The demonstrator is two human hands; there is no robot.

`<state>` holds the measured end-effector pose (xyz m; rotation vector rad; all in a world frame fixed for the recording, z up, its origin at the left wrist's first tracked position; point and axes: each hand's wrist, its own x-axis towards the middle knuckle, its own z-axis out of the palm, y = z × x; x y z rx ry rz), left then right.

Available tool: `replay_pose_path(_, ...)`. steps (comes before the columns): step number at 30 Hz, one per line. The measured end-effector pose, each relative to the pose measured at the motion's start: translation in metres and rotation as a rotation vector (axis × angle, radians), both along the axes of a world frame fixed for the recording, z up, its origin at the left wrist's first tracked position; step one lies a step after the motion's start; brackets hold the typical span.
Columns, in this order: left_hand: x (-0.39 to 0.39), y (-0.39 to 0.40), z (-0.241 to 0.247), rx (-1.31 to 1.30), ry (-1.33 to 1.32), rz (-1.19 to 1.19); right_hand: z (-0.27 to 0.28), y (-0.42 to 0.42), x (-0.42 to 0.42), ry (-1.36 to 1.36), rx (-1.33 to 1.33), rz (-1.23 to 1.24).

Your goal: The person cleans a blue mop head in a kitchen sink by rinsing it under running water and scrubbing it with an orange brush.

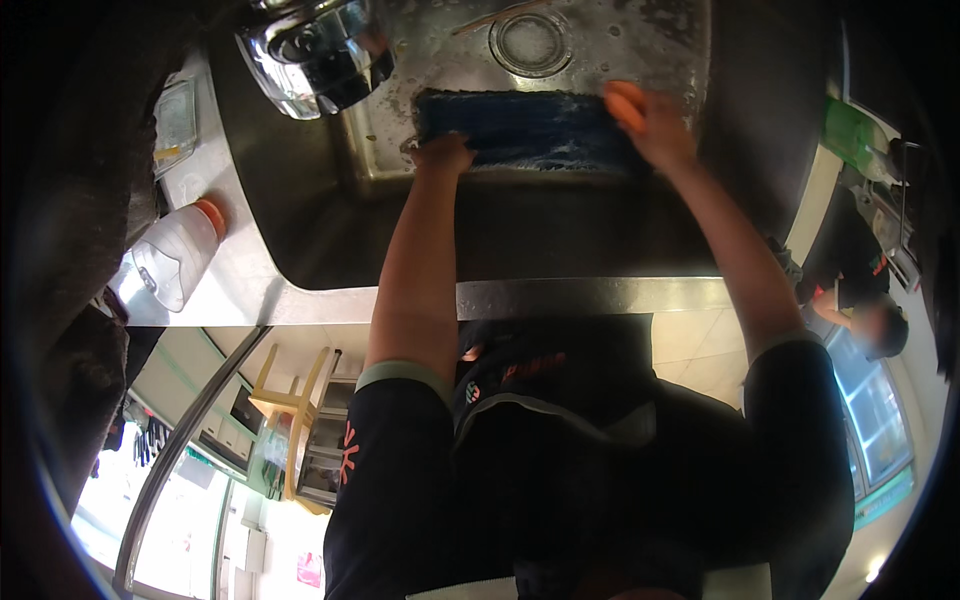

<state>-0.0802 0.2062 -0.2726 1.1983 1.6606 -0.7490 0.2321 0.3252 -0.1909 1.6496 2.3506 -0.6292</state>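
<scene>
A dark blue, wet, rectangular piece with a fringed or bristly edge (525, 129) lies flat on the floor of a stainless steel sink (585, 289). At its near left corner, my left hand (444, 154) grips it, fingers partly hidden. My right hand (664, 135) is at its right end and holds an orange oval object (626, 106), perhaps a scrubbing brush; its underside cannot be seen. Just beyond the blue piece is the round sink drain (530, 43).
A shiny metal fixture (319, 56) juts over the sink's left side. On the left counter stand a clear plastic container with an orange lid (178, 251) and a clear tray (176, 124). Another person (855, 255) is at the far right; a wooden chair (289, 405) is behind.
</scene>
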Motion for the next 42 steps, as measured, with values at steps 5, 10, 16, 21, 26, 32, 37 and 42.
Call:
replay_pose_path(5, -0.060, -0.071, -0.054, 0.328, -0.425, 0.250, -0.054, -0.065, -0.095, 0.451, -0.189, 0.019)
replay_pose_path(10, -0.054, -0.068, -0.038, 0.249, -0.145, 0.115, -0.098, -0.121, -0.188, 0.310, -0.187, 0.088)
replay_pose_path(16, -0.042, -0.054, 0.000, 0.139, -0.057, 0.214, -0.071, -0.065, -0.110, 0.265, -0.285, -0.046)
replay_pose_path(21, -0.040, -0.034, 0.022, 0.032, -0.042, 0.115, -0.079, -0.013, 0.013, 0.216, -0.077, -0.302)
replay_pose_path(26, -0.045, -0.052, -0.004, 0.091, -0.110, 0.174, -0.086, -0.016, -0.044, 0.325, 0.012, -0.270)
replay_pose_path(32, -0.056, -0.040, -0.001, 0.007, -0.112, 0.560, -0.104, -0.097, -0.179, 0.387, -0.320, 0.002)
replay_pose_path(37, -0.052, -0.057, 0.004, 0.150, -0.211, 0.365, -0.078, -0.026, -0.071, 0.049, -0.292, -0.217)
replay_pose_path(42, -0.036, -0.037, 0.010, 0.120, -0.053, 0.471, -0.104, 0.033, 0.055, 0.171, 0.146, -0.274)
